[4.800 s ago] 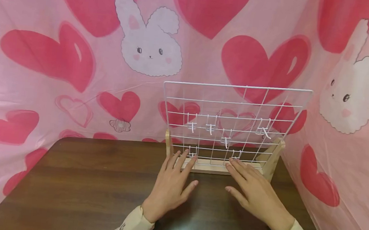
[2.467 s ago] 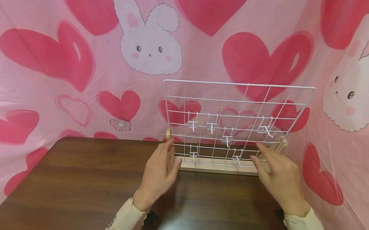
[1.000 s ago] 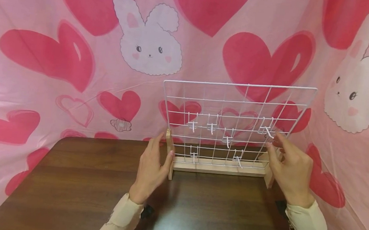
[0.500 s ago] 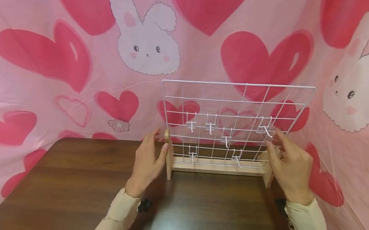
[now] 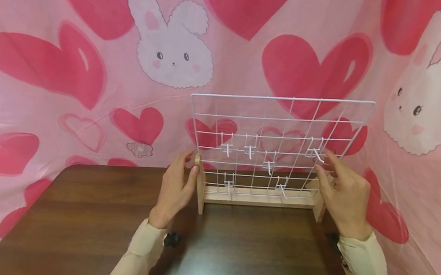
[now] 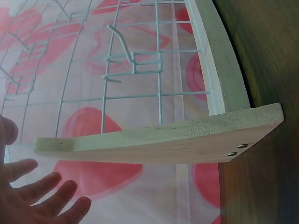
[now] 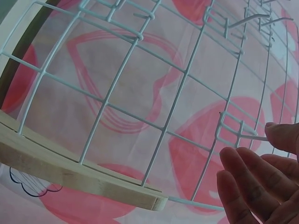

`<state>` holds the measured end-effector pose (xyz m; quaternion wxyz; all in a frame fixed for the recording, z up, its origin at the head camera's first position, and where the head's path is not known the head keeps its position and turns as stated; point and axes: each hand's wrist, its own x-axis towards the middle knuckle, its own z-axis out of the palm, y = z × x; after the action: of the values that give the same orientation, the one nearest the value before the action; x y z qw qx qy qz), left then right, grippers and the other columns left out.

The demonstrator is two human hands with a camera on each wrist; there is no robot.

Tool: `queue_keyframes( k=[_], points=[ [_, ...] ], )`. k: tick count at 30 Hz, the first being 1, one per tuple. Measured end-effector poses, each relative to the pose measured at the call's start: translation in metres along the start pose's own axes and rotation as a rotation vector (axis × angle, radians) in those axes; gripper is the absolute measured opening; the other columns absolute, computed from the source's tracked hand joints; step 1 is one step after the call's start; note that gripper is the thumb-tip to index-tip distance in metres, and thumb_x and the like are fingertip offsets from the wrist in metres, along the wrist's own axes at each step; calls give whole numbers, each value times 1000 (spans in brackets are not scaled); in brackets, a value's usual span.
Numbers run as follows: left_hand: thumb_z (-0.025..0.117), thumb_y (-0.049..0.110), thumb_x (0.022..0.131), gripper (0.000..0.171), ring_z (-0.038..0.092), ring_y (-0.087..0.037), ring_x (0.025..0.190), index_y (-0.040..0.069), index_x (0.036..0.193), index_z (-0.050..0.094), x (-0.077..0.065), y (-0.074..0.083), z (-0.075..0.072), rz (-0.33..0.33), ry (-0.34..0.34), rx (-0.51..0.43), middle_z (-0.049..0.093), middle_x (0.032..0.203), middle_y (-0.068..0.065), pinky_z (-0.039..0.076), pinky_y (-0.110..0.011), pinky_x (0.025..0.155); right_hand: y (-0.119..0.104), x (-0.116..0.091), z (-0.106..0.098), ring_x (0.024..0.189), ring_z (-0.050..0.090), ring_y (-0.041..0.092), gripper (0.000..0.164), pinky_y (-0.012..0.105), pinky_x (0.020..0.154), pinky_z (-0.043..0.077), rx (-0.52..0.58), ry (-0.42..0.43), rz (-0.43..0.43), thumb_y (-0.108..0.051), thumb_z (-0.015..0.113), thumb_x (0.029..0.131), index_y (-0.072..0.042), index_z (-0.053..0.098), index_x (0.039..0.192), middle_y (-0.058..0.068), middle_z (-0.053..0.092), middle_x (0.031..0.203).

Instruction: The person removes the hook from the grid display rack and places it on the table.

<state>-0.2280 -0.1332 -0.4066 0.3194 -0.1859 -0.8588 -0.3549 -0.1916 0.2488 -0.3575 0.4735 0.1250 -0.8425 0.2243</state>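
A white wire grid rack [image 5: 282,112] leans back in a wooden stand [image 5: 258,199] on the table. Several white wire hooks [image 5: 268,165] hang on its bars. My left hand [image 5: 173,190] is beside the stand's left wooden side panel [image 5: 201,188], thumb and fingers spread. In the left wrist view its fingers [image 6: 53,198] show apart from that panel. My right hand [image 5: 344,196] is at the rack's right edge, fingers loosely extended near the upper right hook [image 5: 316,154]. In the right wrist view the thumb lies at that hook's tip; contact cannot be told. Neither hand visibly grips anything.
The dark wooden table [image 5: 97,214] runs left and in front of the stand. A pink cloth [image 5: 235,63] with hearts and rabbits hangs behind and on both sides, close to my right hand. Dark objects [image 5: 172,239] sit by both wrists.
From in front of the rack, my hands have moved apart to its two sides. The right hand has risen toward the upper right hook. Rack and hooks look unchanged; the view has shifted slightly.
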Motion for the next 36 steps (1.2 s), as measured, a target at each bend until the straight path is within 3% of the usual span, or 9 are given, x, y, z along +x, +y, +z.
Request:
queue_keyframes(
  k=[8, 14, 29, 36],
  points=[
    [53, 23, 98, 44, 59, -33, 115, 7, 138, 48, 3, -5, 2, -30, -39, -38, 60, 128, -14, 47, -50, 95, -1, 2, 2, 73, 71, 34, 43, 18, 60, 44, 8, 4, 7, -15, 74, 83, -5, 66, 123, 20, 74, 99],
    [52, 23, 98, 43, 59, -33, 115, 6, 137, 48, 5, -7, 6, -8, -42, -58, 60, 127, -15, 48, -49, 95, -3, 2, 3, 71, 71, 33, 40, 25, 58, 45, -10, 1, 1, -14, 74, 82, -2, 66, 120, 20, 74, 99],
    [51, 19, 98, 39, 59, -23, 115, 10, 136, 49, 8, -9, 9, 3, -53, -84, 60, 126, -9, 51, -42, 98, -10, 4, 9, 69, 70, 34, 42, 41, 63, 47, 14, 45, -6, -8, 75, 80, -8, 67, 122, 18, 75, 97],
    [50, 16, 99, 36, 60, -21, 114, 9, 133, 51, 11, -9, 11, 19, -44, -122, 61, 124, -9, 53, -39, 96, -8, 5, 9, 70, 70, 35, 42, 40, 64, 47, 11, 37, -2, -9, 75, 81, -8, 67, 122, 18, 74, 98]
  ],
)
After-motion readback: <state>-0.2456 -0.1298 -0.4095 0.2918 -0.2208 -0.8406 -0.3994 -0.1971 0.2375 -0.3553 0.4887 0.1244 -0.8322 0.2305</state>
